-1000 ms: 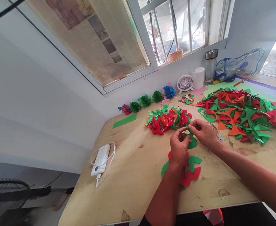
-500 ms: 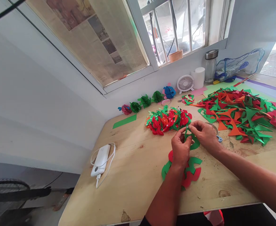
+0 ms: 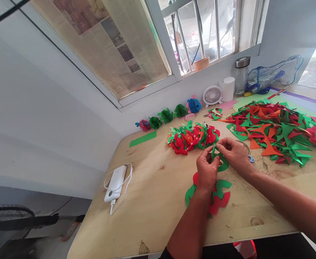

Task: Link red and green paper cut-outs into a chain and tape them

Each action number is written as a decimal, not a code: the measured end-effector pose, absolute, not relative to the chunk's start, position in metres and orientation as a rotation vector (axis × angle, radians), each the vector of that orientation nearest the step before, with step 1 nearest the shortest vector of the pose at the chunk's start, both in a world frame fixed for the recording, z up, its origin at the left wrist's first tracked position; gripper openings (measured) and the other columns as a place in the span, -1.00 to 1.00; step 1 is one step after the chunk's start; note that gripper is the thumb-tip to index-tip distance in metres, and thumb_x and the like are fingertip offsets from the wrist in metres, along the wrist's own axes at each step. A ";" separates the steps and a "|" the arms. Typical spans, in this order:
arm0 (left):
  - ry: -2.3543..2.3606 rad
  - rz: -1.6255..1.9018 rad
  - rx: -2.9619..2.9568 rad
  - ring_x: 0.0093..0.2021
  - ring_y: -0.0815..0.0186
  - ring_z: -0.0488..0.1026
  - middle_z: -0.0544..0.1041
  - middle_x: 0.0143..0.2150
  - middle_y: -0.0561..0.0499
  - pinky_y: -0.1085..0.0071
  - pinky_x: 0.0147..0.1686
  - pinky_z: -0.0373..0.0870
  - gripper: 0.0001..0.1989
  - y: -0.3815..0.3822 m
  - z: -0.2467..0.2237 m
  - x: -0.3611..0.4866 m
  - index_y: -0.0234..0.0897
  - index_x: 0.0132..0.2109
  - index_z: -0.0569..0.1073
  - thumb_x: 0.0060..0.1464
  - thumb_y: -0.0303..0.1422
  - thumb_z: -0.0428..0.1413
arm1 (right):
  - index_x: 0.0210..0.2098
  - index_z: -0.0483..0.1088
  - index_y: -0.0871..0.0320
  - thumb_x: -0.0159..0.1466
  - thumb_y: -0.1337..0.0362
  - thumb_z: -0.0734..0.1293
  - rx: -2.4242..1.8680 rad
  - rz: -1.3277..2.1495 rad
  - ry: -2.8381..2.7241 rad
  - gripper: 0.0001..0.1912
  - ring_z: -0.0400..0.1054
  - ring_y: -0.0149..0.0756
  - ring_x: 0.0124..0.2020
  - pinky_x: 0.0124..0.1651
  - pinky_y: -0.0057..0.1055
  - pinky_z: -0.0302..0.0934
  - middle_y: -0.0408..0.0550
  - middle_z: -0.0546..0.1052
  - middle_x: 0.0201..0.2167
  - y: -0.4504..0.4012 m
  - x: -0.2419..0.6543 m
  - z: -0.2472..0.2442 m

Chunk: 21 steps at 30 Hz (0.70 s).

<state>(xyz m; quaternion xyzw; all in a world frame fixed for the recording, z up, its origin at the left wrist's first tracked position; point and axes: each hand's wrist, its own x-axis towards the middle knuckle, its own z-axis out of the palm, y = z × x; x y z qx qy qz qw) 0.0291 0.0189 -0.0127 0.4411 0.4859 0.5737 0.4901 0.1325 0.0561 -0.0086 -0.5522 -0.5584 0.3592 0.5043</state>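
Observation:
My left hand (image 3: 208,167) is closed on a green paper cutout (image 3: 223,164), thumb and fingers pinched around it. Across from it, my right hand (image 3: 232,153) pinches the upper end of the same cutout between thumb and fingertips. Below my left wrist lie loose red and green paper cutouts (image 3: 220,203), partly covered by my forearm. Just beyond both hands is a row of red, green and orange paper pieces (image 3: 192,138) packed together. A ring with a small blue tag (image 3: 252,159) lies beside my right wrist.
A large heap of paper scraps (image 3: 279,129) covers the right side of the wooden table (image 3: 147,201). At left lies a white power bank (image 3: 116,182) with its cable. Along the wall stand small paper figures (image 3: 165,116), a white fan (image 3: 212,95) and a glass bottle (image 3: 241,76).

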 end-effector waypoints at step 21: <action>1.348 1.381 1.213 -0.45 0.40 0.39 0.47 -0.41 0.04 0.52 -0.46 0.34 -0.69 0.018 -0.014 0.025 -0.29 -0.08 0.45 -0.03 -0.40 0.13 | -0.51 0.37 0.18 0.15 0.09 0.22 -1.240 0.937 -1.523 -0.71 0.18 -0.39 -0.52 -0.44 -0.45 0.11 -0.15 0.36 -0.59 0.057 0.136 -0.002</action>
